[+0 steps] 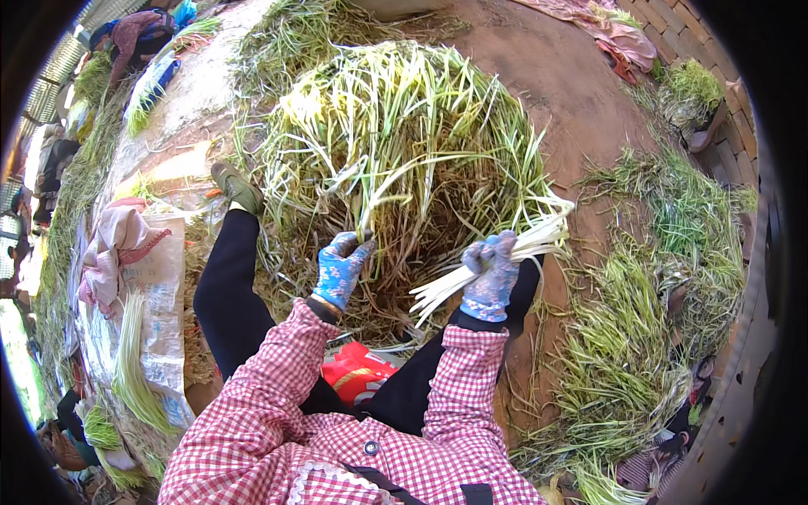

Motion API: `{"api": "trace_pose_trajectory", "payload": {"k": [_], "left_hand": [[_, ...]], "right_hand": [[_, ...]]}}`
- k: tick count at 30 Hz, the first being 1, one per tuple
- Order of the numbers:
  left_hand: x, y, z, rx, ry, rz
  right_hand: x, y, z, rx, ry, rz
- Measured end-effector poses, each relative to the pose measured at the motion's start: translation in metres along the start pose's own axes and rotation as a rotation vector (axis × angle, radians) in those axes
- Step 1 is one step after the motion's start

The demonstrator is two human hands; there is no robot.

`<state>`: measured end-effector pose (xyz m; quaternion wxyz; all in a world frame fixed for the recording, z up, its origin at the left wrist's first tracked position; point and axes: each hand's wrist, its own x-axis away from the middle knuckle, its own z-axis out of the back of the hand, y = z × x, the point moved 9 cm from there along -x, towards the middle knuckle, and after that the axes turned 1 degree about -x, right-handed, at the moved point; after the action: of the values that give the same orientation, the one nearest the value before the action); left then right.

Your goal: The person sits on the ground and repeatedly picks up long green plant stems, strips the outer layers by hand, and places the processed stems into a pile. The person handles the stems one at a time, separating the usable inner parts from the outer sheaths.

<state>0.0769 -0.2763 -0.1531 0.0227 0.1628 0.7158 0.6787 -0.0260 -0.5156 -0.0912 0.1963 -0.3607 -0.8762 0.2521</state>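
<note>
My right hand (pixel 491 278), in a blue flowered glove, grips a bundle of white stalks (pixel 540 237) that look like Chinese chives. Their pale ends poke out on both sides of the fist. My left hand (pixel 344 268), gloved alike, pinches a yellowish-green stalk (pixel 366 218) between thumb and fingertips. Just beyond both hands rises a large heap of loose green and yellow stalks (pixel 404 113), with brown, withered leaves on its near face. Some stalks of the heap hang down close to the left fingertips.
A red printed bag (pixel 356 372) lies between my legs. To the left, a bunch of pale stalks (pixel 131 360) rests on a white woven sack (pixel 161 278) beside a pink cloth (pixel 117 243). More cut greens (pixel 618 315) cover the ground at right. Another person (pixel 142 38) bends at upper left.
</note>
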Motion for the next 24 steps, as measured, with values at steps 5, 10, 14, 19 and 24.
{"api": "trace_pose_trajectory", "payload": {"k": [5, 10, 14, 19, 24], "left_hand": [[0.012, 0.048, -0.011, 0.417, -0.09, -0.081], [0.011, 0.035, -0.024, 0.264, 0.011, 0.104], [0.022, 0.031, -0.041, 0.326, 0.004, 0.085], [0.048, 0.1, -0.053, -0.424, -0.005, -0.696], [0.037, 0.069, -0.054, -0.168, -0.147, -0.366]], "right_hand": [[0.006, 0.033, -0.019, 0.279, -0.204, -0.113], [0.007, 0.041, -0.012, 0.091, -0.139, -0.147], [0.006, 0.035, -0.016, 0.099, -0.197, -0.181], [-0.005, 0.019, 0.008, 0.136, 0.069, -0.115], [-0.002, 0.031, 0.003, 0.263, -0.021, -0.238]]}}
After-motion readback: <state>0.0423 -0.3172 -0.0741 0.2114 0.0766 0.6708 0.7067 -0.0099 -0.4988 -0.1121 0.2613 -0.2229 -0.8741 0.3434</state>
